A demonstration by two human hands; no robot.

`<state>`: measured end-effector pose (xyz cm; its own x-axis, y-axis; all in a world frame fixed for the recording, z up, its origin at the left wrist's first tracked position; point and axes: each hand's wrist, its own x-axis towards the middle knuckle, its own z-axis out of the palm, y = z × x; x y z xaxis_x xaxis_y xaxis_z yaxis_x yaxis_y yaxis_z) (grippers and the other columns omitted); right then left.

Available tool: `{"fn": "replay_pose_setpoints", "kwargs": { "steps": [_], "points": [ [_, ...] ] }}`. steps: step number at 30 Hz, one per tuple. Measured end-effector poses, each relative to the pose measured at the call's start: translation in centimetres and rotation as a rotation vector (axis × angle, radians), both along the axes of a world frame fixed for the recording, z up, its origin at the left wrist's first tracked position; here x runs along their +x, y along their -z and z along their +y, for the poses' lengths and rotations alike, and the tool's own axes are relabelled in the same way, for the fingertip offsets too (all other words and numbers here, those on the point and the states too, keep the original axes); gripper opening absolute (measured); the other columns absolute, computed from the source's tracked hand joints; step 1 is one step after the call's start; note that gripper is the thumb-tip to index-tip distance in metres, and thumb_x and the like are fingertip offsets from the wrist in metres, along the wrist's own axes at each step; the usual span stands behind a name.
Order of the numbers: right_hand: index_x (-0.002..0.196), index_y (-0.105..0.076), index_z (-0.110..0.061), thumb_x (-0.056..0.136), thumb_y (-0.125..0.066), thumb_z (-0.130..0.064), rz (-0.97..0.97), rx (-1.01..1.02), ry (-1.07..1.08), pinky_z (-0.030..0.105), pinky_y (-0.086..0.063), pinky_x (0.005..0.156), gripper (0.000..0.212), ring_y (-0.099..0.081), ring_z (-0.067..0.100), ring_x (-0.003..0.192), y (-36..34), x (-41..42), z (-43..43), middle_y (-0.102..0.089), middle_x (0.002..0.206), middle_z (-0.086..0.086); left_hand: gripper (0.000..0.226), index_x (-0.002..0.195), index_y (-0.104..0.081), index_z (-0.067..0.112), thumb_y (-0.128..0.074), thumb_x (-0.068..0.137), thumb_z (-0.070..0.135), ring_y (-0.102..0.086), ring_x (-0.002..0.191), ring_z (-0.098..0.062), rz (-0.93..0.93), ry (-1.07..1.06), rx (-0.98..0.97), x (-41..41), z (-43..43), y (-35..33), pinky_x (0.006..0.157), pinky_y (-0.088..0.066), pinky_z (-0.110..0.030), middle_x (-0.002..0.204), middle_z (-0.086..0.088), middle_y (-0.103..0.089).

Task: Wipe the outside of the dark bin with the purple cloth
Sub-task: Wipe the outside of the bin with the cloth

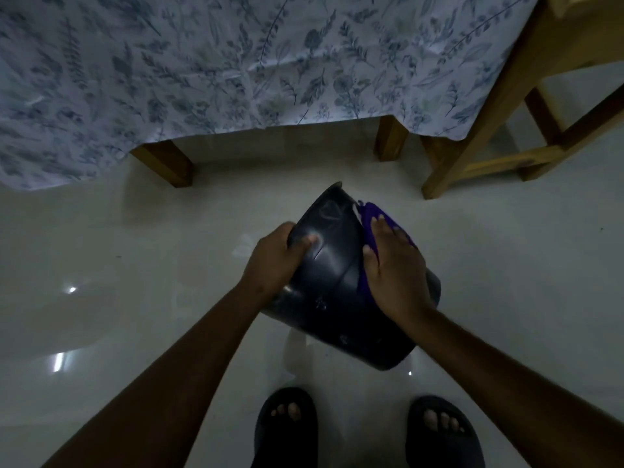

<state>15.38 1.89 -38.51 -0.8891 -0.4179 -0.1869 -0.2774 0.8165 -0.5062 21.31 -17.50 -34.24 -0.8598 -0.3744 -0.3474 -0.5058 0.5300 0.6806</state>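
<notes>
The dark bin [337, 275] is tilted above the pale tiled floor, its glossy outer wall facing me. My left hand [275, 258] grips the bin's left side, thumb across the wall. My right hand [395, 268] lies flat on the purple cloth [368, 217], pressing it against the bin's right side. Most of the cloth is hidden under that hand; only its far edge and a strip by my fingers show.
A bed with a blue floral sheet [236, 69] fills the top of the view, its wooden legs [169, 163] on the floor just beyond the bin. A wooden chair or stool frame [479, 140] stands at the upper right. My feet in dark slippers [287, 427] are below the bin.
</notes>
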Motion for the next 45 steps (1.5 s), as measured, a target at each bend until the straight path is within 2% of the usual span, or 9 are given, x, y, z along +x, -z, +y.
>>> {"fn": "replay_pose_setpoints", "kwargs": {
  "steps": [4, 10, 16, 23, 28, 33, 38, 41, 45],
  "points": [
    [0.154, -0.014, -0.024, 0.099, -0.024, -0.043, 0.134, 0.035, -0.141, 0.046, -0.010, 0.117, 0.058, -0.002, 0.021, 0.149, -0.4, 6.0, 1.0, -0.009, 0.163, -0.004, 0.030, 0.098, -0.057, 0.015, -0.049, 0.095, 0.044, -0.059, 0.081, -0.020, -0.018, 0.027, -0.050, -4.3, 1.1, -0.3, 0.065, -0.043, -0.029, 0.090, -0.001, -0.062],
    [0.149, -0.031, -0.016, 0.100, -0.031, -0.040, -0.019, -0.048, 0.029, 0.044, -0.034, 0.111, 0.054, -0.042, 0.027, 0.135, 0.1, -4.5, -1.2, -0.044, 0.149, 0.008, 0.027, 0.098, -0.055, 0.014, -0.049, 0.096, 0.040, -0.053, 0.076, -0.017, -0.032, 0.024, -0.057, -6.0, 1.2, -0.1, 0.057, -0.037, -0.020, 0.081, 0.004, -0.056],
    [0.154, -0.012, -0.021, 0.098, -0.024, -0.043, 0.154, 0.117, -0.116, 0.049, -0.012, 0.116, 0.061, -0.008, 0.025, 0.149, -0.4, 4.2, 0.4, -0.011, 0.162, 0.000, 0.032, 0.100, -0.057, 0.010, -0.048, 0.095, 0.040, -0.060, 0.084, -0.024, -0.078, 0.007, -0.058, -7.4, 1.3, 0.5, 0.069, -0.040, -0.029, 0.090, -0.004, -0.062],
    [0.149, -0.029, -0.014, 0.100, -0.033, -0.039, 0.006, -0.017, 0.060, 0.045, -0.031, 0.113, 0.055, -0.038, 0.028, 0.138, -0.2, -3.5, -1.5, -0.040, 0.151, 0.010, 0.024, 0.097, -0.054, 0.012, -0.046, 0.098, 0.036, -0.054, 0.071, -0.010, -0.036, 0.017, 0.023, -6.0, 1.0, -0.3, 0.062, -0.041, -0.023, 0.077, 0.007, -0.058],
    [0.153, -0.015, -0.020, 0.100, -0.031, -0.040, 0.107, 0.082, -0.073, 0.048, -0.018, 0.116, 0.059, -0.014, 0.025, 0.148, -0.4, 3.2, -0.1, -0.017, 0.161, 0.000, 0.028, 0.092, -0.055, 0.013, -0.052, 0.094, 0.040, -0.058, 0.077, -0.020, -0.050, -0.033, 0.014, -5.6, 0.7, 0.4, 0.064, -0.043, -0.029, 0.082, -0.001, -0.060],
    [0.150, -0.027, -0.017, 0.100, -0.034, -0.037, 0.118, 0.033, -0.058, 0.049, -0.030, 0.113, 0.054, -0.031, 0.026, 0.142, -0.1, -1.7, 0.0, -0.033, 0.156, 0.004, 0.030, 0.118, -0.059, 0.017, -0.055, 0.094, 0.035, -0.065, 0.087, -0.015, 0.028, -0.049, 0.286, -3.3, 0.2, -1.6, 0.074, -0.054, -0.026, 0.100, 0.000, -0.068],
    [0.152, -0.020, -0.017, 0.099, -0.033, -0.038, 0.091, 0.047, -0.019, 0.049, -0.026, 0.115, 0.058, -0.023, 0.026, 0.146, 0.1, -0.8, 0.4, -0.025, 0.159, 0.003, 0.025, 0.104, -0.057, 0.021, -0.042, 0.099, 0.041, -0.061, 0.087, -0.016, 0.025, -0.022, 0.001, -0.9, 0.4, 0.0, 0.070, -0.048, -0.023, 0.096, 0.001, -0.065],
    [0.154, -0.011, -0.020, 0.098, -0.028, -0.045, 0.201, 0.127, -0.114, 0.051, -0.014, 0.116, 0.064, -0.007, 0.027, 0.149, 0.2, 4.2, 0.9, -0.010, 0.163, 0.001, 0.028, 0.101, -0.056, 0.017, -0.043, 0.098, 0.041, -0.055, 0.074, -0.006, 0.037, -0.021, -0.014, -3.9, 1.0, -0.3, 0.060, -0.039, -0.018, 0.084, 0.007, -0.058],
    [0.153, -0.017, -0.020, 0.098, -0.026, -0.046, 0.218, 0.093, -0.152, 0.049, -0.018, 0.115, 0.061, -0.016, 0.026, 0.148, 0.0, 0.9, -1.1, -0.018, 0.161, 0.002, 0.028, 0.100, -0.054, 0.015, -0.041, 0.099, 0.040, -0.052, 0.070, 0.002, 0.085, -0.026, -0.005, -3.2, 1.8, 0.3, 0.058, -0.037, -0.016, 0.080, 0.010, -0.055]
  ]
}}
